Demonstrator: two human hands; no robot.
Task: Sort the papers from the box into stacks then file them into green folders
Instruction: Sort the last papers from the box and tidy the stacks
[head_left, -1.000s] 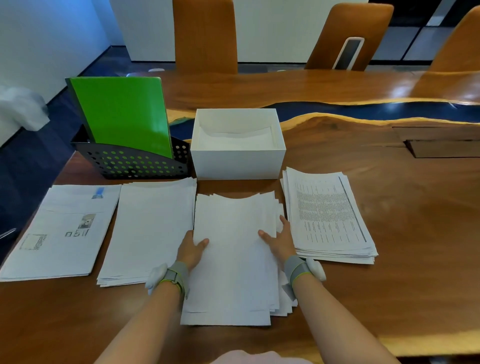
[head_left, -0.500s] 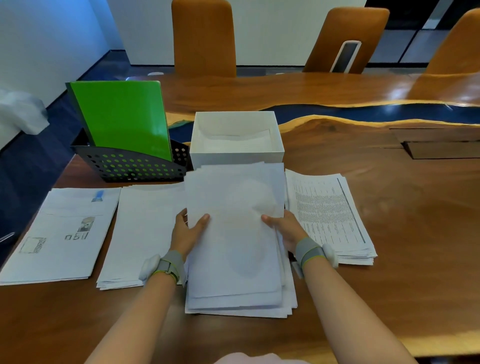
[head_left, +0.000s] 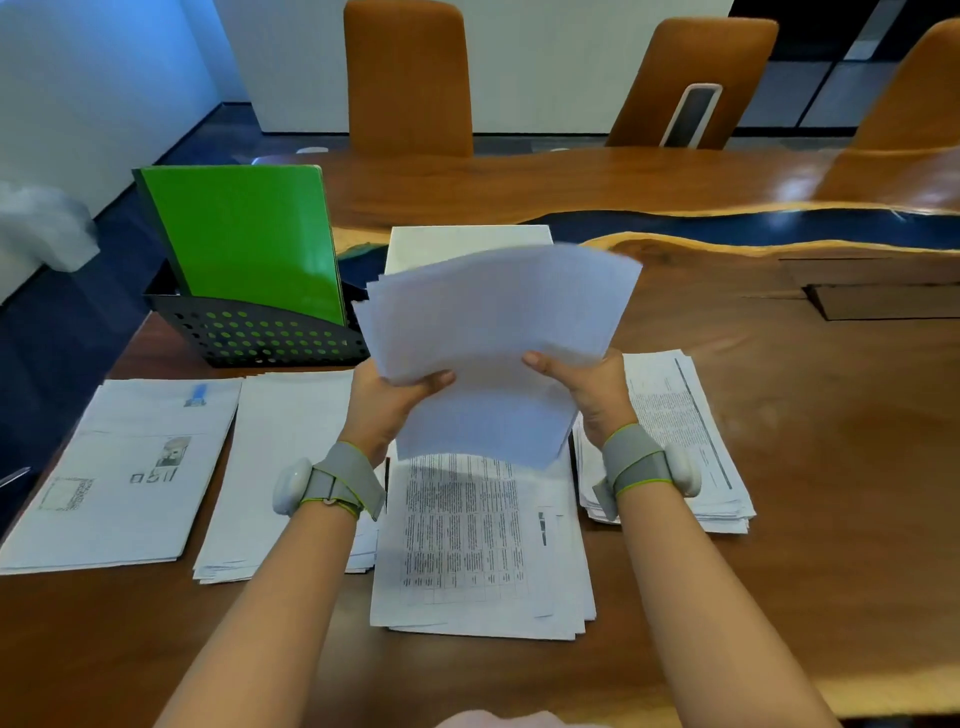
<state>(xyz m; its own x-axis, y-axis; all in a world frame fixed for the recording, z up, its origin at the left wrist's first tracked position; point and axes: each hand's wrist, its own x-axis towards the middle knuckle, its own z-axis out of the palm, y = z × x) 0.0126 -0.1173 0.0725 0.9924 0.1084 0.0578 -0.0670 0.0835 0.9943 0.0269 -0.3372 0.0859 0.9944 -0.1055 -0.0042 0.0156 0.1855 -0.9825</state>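
Observation:
A sheaf of white papers (head_left: 498, 332) is raised off the table and tilted, blank sides toward me. My left hand (head_left: 387, 397) grips its left edge and my right hand (head_left: 584, 387) grips its right edge. Under it a printed stack (head_left: 472, 545) lies on the table. Further stacks lie at the far left (head_left: 119, 467), left of centre (head_left: 280, 457) and right (head_left: 685, 431). The white box (head_left: 467, 241) stands behind the sheaf, mostly hidden by it. Green folders (head_left: 244, 239) stand upright in a black perforated rack (head_left: 254, 332) at the back left.
The wooden table (head_left: 805, 467) stretches to the right, with a dark blue inlay (head_left: 753, 228) across it and a recessed hatch (head_left: 883, 301). Three brown chairs (head_left: 410, 78) stand along the far side. The table's left edge drops to the floor beside the rack.
Both hands lifted the upper sheets from the middle stack, raising and tilting them in front of the box. A printed sheet is now exposed on top of the stack left behind.

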